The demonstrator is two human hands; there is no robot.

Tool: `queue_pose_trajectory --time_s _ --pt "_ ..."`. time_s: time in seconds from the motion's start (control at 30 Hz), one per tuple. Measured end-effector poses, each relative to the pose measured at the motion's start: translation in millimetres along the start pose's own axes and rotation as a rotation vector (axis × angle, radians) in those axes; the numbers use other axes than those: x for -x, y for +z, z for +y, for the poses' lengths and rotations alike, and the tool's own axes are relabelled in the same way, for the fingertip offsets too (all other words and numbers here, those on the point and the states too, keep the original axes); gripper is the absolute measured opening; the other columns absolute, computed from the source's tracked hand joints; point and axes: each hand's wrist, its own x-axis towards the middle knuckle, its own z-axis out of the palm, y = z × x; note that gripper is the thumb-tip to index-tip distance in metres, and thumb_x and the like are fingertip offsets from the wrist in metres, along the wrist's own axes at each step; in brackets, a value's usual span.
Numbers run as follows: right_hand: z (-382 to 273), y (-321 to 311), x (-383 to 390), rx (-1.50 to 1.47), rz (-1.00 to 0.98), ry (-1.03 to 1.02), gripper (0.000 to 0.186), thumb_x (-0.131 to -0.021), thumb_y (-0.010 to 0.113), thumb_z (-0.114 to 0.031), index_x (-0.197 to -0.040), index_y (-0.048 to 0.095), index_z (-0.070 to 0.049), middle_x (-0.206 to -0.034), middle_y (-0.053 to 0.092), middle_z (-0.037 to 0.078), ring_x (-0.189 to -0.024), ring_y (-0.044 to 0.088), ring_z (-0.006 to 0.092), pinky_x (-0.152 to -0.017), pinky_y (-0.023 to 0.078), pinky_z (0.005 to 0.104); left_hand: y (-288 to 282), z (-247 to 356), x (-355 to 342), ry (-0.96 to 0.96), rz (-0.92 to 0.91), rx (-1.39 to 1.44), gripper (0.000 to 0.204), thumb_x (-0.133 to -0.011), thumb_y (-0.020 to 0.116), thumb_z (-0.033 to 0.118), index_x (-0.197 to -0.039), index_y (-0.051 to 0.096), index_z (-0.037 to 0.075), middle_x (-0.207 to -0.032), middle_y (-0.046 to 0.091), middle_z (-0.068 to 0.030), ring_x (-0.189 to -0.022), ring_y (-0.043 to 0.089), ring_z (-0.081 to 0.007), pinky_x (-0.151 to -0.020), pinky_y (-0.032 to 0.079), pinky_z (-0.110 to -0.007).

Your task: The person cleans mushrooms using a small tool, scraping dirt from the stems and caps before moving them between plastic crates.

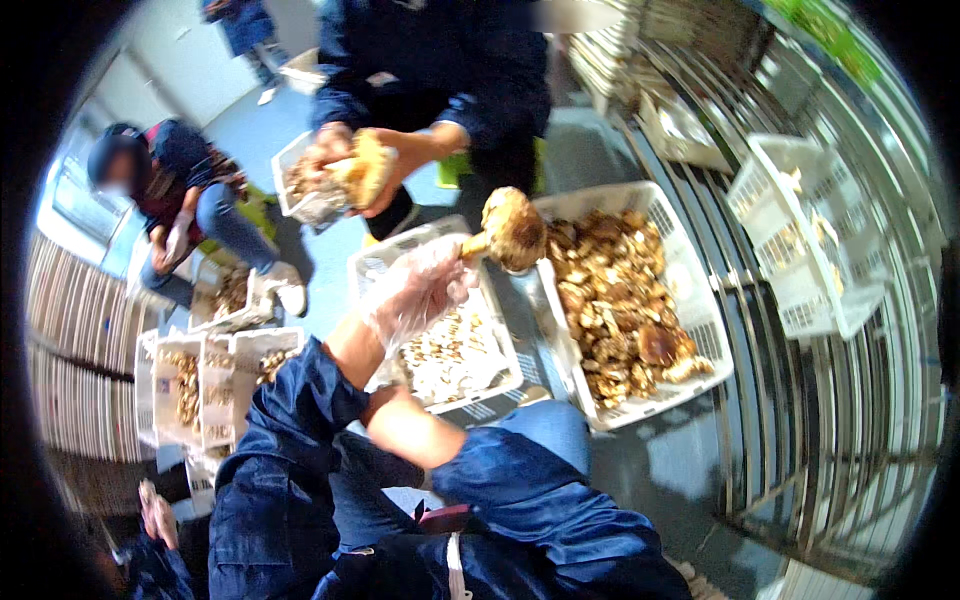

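Note:
My left hand (425, 287), in a clear plastic glove, is closed on the stem of a large brown-capped mushroom (513, 232). The mushroom is held up with its cap to the right, above the gap between two white baskets. My right forearm (410, 428) crosses below the left one. Most of my right hand (388, 376) is hidden behind the left forearm, and its fingers do not show. Under my hands stands a white basket (512, 345) with pale cut mushroom pieces. At its right, another white basket (712, 330) is heaped with brown mushrooms.
Opposite me, a co-worker's hands (400, 160) hold a yellowish mushroom near a white container (287, 165). Another person sits at far left by white baskets (150, 400) of mushrooms. Metal racks (790, 400) line the right side, with white crates (790, 190) on them.

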Motion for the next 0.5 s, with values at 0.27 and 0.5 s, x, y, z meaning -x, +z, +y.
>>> queue_pose_trajectory --time_s 0.27,0.5 --pt "-13 -132 3 0.244 -0.057 0.149 0.017 -0.087 0.066 -0.019 -0.099 0.072 -0.008 -0.084 0.073 0.017 -0.081 0.072 0.0381 -0.071 0.057 0.0508 -50 -12 159 0.393 0.244 0.241 0.041 -0.100 0.069 0.009 -0.136 0.052 0.002 -0.123 0.063 -0.0133 -0.103 0.069 -0.0205 -0.082 0.064 -0.024" --pt "-13 -142 -6 -0.587 0.407 0.226 0.019 -0.096 0.075 -0.020 -0.103 0.070 -0.003 -0.115 0.075 0.013 -0.099 0.070 0.0165 -0.088 0.054 0.0323 -76 -10 159 0.497 0.196 0.326 0.035 -0.100 0.070 0.017 -0.130 0.053 0.009 -0.113 0.064 -0.0063 -0.098 0.068 -0.0153 -0.079 0.062 -0.024"
